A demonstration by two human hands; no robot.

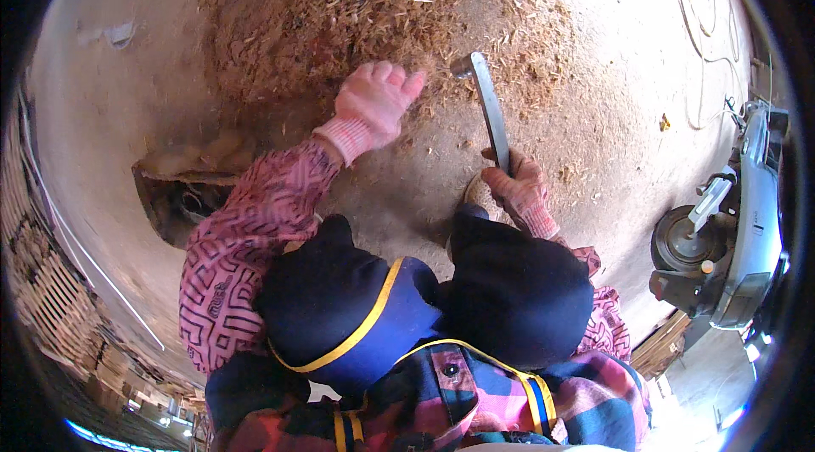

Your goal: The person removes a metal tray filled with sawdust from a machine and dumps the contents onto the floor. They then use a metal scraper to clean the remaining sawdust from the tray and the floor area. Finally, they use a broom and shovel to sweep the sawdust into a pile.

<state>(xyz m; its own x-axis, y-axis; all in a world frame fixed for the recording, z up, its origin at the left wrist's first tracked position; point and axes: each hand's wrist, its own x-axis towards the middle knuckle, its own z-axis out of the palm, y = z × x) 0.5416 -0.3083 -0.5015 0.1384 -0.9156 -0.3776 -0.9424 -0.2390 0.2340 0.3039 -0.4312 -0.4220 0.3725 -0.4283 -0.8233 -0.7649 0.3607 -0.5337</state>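
In my right hand (519, 187), gloved and low in front of me, is a long flat steel bar tool (490, 104) with a short round head at its far end. My fingers wrap its near end, and the bar points away toward the shavings. My left hand (373, 104), in a pink knit glove, is at the near edge of a heap of wood shavings (340, 19). Its fingers curl downward with the thumb out to the right; the fingertips are hidden, so anything in them cannot be made out.
A recess in the floor (182, 197) with dark parts inside opens near my left forearm. At right stands a grey machine with a round wheel (683, 235). A pale cable (696, 19) lies at the far right. Stacked wood pieces (64, 282) line the left side.
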